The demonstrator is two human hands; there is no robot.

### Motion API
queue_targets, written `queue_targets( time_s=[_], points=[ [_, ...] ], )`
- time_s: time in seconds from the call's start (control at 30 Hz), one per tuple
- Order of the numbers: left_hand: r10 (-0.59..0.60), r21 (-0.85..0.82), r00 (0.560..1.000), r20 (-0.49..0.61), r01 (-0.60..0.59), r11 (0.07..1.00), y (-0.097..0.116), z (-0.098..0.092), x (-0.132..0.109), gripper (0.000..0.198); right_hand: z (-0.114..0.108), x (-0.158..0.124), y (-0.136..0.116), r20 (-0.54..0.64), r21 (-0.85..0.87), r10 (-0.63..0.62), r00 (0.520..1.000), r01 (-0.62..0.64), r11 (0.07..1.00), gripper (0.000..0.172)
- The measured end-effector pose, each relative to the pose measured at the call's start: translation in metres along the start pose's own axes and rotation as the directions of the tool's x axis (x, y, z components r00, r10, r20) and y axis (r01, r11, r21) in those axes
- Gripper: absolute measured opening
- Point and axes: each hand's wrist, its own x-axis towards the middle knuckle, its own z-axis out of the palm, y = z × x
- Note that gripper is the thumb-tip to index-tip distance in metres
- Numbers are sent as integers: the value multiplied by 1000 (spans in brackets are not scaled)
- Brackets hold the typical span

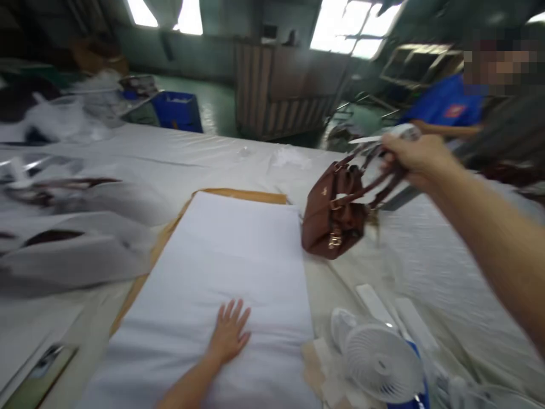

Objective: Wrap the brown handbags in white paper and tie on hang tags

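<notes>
A brown handbag (pixel 317 218) with gold-coloured fittings hangs tilted at the right of the head view. My right hand (pixel 415 156) is closed around its handles, and something white shows at the same grip. Below and left, my left hand (pixel 230 335) lies flat with fingers spread on a stack of white sheets (pixel 238 244). Brown paper (pixel 242 196) sticks out under the far and left edges of the stack. The bag hangs just beyond the stack's right edge; whether its base touches the table I cannot tell.
A white fan (pixel 381 363) stands at the lower right. White-wrapped bags (pixel 85 250) lie along the left, near a phone-like object (pixel 42 369). Beyond the covered table (pixel 204 153) stands a blue crate (pixel 176 111). A person in blue (pixel 438 102) is at the upper right.
</notes>
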Motion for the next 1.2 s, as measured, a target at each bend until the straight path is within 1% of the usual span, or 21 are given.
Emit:
queue_targets(
  time_s=[0.07, 0.1, 0.17, 0.23, 0.33, 0.43, 0.5, 0.6, 0.67, 0.7, 0.77, 0.8, 0.83, 0.87, 0.93, 0.97, 1.0, 1.07, 1.1, 1.13, 1.2],
  points=[
    [18, -88, 999, 34, -15, 996, -10, -12, -5, 65, 17, -21, -25, 11, -86, 61, 998, -60, 995, 48],
    [22, -112, 999, 33, -18, 994, -15, -19, -9, 67, 24, -32, -35, 24, -160, 52, 998, -48, 986, 51],
    [-2, -131, 1000, -9, 1, 991, -22, -31, -27, 71, 35, -59, -51, 100, -290, -30, 995, 58, 955, 55],
    [-21, -133, 998, -51, 14, 991, -25, -38, -62, 73, 44, -86, -61, 213, -312, -121, 970, 185, 932, 53],
    [-30, -134, 999, -24, 27, 991, -34, -33, -130, 77, 63, -122, -70, 334, -273, -200, 921, 297, 915, 46],
    [-5, -169, 995, 96, 21, 985, -48, -19, -182, 81, 88, -156, -78, 420, -204, -248, 873, 357, 912, 42],
    [29, -215, 987, 157, 6, 977, -55, -12, -198, 79, 103, -177, -85, 474, -142, -281, 835, 387, 911, 44],
    [57, -274, 982, 181, -5, 962, -58, -8, -203, 77, 120, -202, -98, 539, -58, -326, 776, 421, 905, 51],
    [38, -297, 986, 161, 11, 955, -59, -12, -200, 77, 126, -214, -106, 572, -24, -352, 741, 444, 896, 55],
    [-8, -299, 991, 132, 47, 953, -60, -18, -197, 76, 128, -218, -110, 588, -15, -360, 724, 455, 890, 55],
    [-179, -300, 984, 12, 174, 938, -70, -38, -185, 71, 130, -224, -117, 617, 4, -375, 692, 473, 881, 53],
    [-273, -314, 959, -80, 236, 920, -78, -54, -175, 70, 130, -226, -120, 629, 13, -377, 680, 476, 880, 52],
    [-352, -338, 918, -184, 278, 899, -88, -75, -162, 69, 130, -228, -122, 641, 22, -376, 669, 474, 880, 50],
    [-397, -372, 871, -290, 280, 885, -99, -99, -147, 71, 130, -230, -124, 650, 29, -373, 662, 469, 883, 49],
    [-385, -417, 797, -466, 185, 890, -121, -154, -111, 77, 129, -232, -125, 655, 48, -370, 659, 452, 891, 45],
    [-355, -416, 770, -531, 127, 900, -130, -182, -92, 80, 128, -234, -126, 654, 62, -374, 657, 446, 893, 43],
    [-315, -401, 756, -574, 75, 913, -137, -207, -73, 84, 126, -235, -126, 651, 79, -384, 655, 445, 892, 41],
    [-214, -333, 764, -608, -1, 943, -144, -247, -39, 86, 124, -236, -125, 643, 117, -414, 644, 451, 885, 38],
    [-166, -295, 778, -606, -25, 955, -144, -258, -25, 85, 123, -236, -124, 640, 134, -428, 638, 456, 880, 37],
    [-130, -261, 796, -591, -36, 965, -143, -264, -12, 84, 123, -236, -121, 638, 145, -437, 634, 458, 877, 35],
    [-78, -222, 859, -506, -42, 974, -138, -259, 9, 77, 124, -238, -115, 638, 121, -418, 647, 452, 884, 35]
  ],
)
